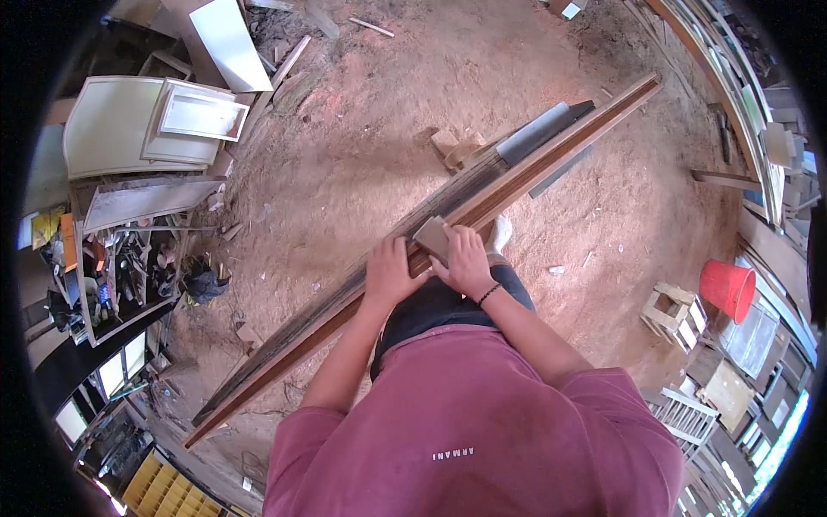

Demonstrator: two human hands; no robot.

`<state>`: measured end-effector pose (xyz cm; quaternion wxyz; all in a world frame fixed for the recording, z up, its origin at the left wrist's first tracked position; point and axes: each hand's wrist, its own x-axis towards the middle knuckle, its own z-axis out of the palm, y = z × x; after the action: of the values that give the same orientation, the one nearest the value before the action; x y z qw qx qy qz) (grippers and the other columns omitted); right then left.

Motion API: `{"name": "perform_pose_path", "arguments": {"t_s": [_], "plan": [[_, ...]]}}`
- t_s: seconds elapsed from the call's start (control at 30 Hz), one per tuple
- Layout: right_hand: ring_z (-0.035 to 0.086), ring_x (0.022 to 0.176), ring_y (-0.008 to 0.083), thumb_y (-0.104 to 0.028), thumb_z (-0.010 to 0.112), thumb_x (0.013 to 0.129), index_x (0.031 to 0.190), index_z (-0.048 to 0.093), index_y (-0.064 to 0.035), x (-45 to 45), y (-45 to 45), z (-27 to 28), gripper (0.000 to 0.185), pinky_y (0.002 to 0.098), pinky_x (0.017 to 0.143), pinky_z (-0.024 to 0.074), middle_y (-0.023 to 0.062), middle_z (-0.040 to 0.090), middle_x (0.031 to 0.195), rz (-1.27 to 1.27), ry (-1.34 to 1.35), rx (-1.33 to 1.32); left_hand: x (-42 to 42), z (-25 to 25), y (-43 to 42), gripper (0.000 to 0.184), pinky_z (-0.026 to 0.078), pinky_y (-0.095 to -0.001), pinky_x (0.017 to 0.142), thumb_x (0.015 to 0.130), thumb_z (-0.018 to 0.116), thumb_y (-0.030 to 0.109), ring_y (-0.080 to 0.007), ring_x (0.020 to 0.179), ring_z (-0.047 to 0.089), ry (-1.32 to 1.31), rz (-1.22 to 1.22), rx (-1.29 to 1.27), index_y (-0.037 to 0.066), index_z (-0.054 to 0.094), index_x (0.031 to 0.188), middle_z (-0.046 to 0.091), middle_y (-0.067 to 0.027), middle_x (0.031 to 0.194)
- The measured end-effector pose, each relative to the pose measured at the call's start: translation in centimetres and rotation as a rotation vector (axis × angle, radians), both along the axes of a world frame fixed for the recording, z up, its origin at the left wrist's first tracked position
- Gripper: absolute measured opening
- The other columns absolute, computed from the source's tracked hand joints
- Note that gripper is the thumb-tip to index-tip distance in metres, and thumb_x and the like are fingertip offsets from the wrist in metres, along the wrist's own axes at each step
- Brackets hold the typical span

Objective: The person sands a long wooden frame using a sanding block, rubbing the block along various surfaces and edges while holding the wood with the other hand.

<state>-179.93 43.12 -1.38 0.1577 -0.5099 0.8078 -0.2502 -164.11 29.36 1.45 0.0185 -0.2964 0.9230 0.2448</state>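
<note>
Above the reddish dirt floor [345, 172], a long, narrow reddish-brown wooden board [556, 162] lies diagonally along a dark, weathered plank [345, 289]. The right hand [466, 263], with a dark beaded bracelet [489, 294] at its wrist, has its grip closed on a small tan rectangular block [432, 239] on the board. The left hand [393, 270] lies just beside the block, fingers bent over the wood; whether its grip is clamped, I cannot tell.
</note>
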Motion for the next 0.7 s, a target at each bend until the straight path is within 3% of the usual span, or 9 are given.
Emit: {"name": "perform_pose_path", "arguments": {"t_s": [0.1, 0.2, 0.3, 0.33, 0.37, 0.4, 0.43, 0.53, 0.7], "plan": [[0.057, 0.119, 0.0422, -0.039, 0.077, 0.087, 0.140, 0.054, 0.0045, -6.1, -0.1, 0.5, 0.073, 0.0529, 0.104, 0.0462, 0.0252, 0.059, 0.123, -0.019, 0.028, 0.086, 3.3, 1.0, -0.6, 0.082, 0.044, -0.0517, 0.106, 0.074, 0.089, 0.054, -0.0382, 0.126, 0.055, -0.126, 0.026, 0.010, 0.002, 0.057, 0.129, 0.059, -0.0187, 0.129], [0.063, 0.102, 0.0416, -0.033, 0.074, 0.089, 0.131, 0.059, 0.0049, -15.3, 0.4, -1.9, 0.059, 0.0540, 0.089, 0.0520, 0.0265, 0.063, 0.116, -0.415, 0.379, -0.016, 5.0, 1.1, -0.7, 0.082, 0.044, -0.0518, 0.105, 0.073, 0.089, 0.055, -0.0379, 0.124, 0.055, -0.163, 0.035, 0.031, 0.002, 0.058, 0.127, 0.059, -0.0186, 0.127], [0.063, 0.098, 0.0404, -0.029, 0.073, 0.088, 0.129, 0.059, 0.0053, -10.9, -0.5, -3.5, 0.056, 0.0543, 0.083, 0.0533, 0.0250, 0.062, 0.113, -0.446, 0.208, -0.067, 6.0, 0.2, -1.0, 0.082, 0.046, -0.0516, 0.101, 0.071, 0.090, 0.055, -0.0385, 0.119, 0.058, -0.145, 0.002, -0.023, 0.002, 0.059, 0.126, 0.062, -0.0190, 0.121], [0.062, 0.102, 0.0403, -0.029, 0.073, 0.088, 0.130, 0.058, 0.0064, -7.8, -1.2, -0.9, 0.057, 0.0543, 0.085, 0.0541, 0.0247, 0.061, 0.114, -0.109, 0.219, -0.046, 6.0, -0.3, -0.9, 0.080, 0.050, -0.0507, 0.097, 0.071, 0.090, 0.054, -0.0381, 0.114, 0.062, -0.170, 0.013, -0.003, 0.002, 0.060, 0.124, 0.064, -0.0182, 0.117], [0.060, 0.109, 0.0424, -0.033, 0.076, 0.086, 0.132, 0.057, 0.0043, -3.4, -1.6, -2.1, 0.062, 0.0541, 0.094, 0.0533, 0.0255, 0.061, 0.120, -0.206, 0.039, 0.210, 6.1, -0.6, -0.7, 0.079, 0.053, -0.0499, 0.092, 0.071, 0.090, 0.054, -0.0377, 0.110, 0.065, -0.198, 0.026, 0.022, 0.003, 0.060, 0.123, 0.066, -0.0173, 0.112], [0.059, 0.114, 0.0449, -0.034, 0.078, 0.084, 0.133, 0.058, 0.0025, 0.5, -0.9, -2.0, 0.065, 0.0536, 0.104, 0.0497, 0.0257, 0.061, 0.122, -0.088, 0.120, -0.171, 6.3, -0.7, -0.5, 0.079, 0.053, -0.0499, 0.092, 0.071, 0.090, 0.054, -0.0377, 0.110, 0.065, -0.204, 0.032, 0.026, 0.003, 0.060, 0.123, 0.066, -0.0173, 0.112], [0.057, 0.121, 0.0454, -0.033, 0.078, 0.083, 0.137, 0.056, 0.0017, 2.8, -0.7, -0.5, 0.068, 0.0524, 0.111, 0.0457, 0.0251, 0.061, 0.124, -0.012, 0.004, -0.030, 6.3, -0.7, -0.3, 0.077, 0.055, -0.0491, 0.087, 0.071, 0.090, 0.053, -0.0369, 0.105, 0.068, -0.198, 0.066, 0.055, 0.003, 0.060, 0.122, 0.068, -0.0163, 0.109], [0.058, 0.116, 0.0436, -0.032, 0.076, 0.086, 0.134, 0.056, 0.0025, -3.0, -0.9, -2.2, 0.062, 0.0524, 0.105, 0.0477, 0.0252, 0.061, 0.120, 0.020, 0.017, 0.155, 6.1, -1.1, -0.5, 0.075, 0.059, -0.0477, 0.081, 0.071, 0.090, 0.053, -0.0352, 0.100, 0.072, -0.159, 0.083, 0.052, 0.004, 0.060, 0.120, 0.070, -0.0148, 0.105], [0.059, 0.097, 0.0419, -0.025, 0.072, 0.087, 0.120, 0.067, 0.0000, -13.1, -0.9, -1.2, 0.042, 0.0534, 0.089, 0.0497, 0.0222, 0.064, 0.103, -0.512, 0.379, -0.148, 6.0, -0.4, -0.5, 0.076, 0.060, -0.0484, 0.080, 0.070, 0.090, 0.055, -0.0355, 0.099, 0.074, -0.160, 0.087, 0.058, 0.006, 0.060, 0.121, 0.072, -0.0154, 0.103]]}}
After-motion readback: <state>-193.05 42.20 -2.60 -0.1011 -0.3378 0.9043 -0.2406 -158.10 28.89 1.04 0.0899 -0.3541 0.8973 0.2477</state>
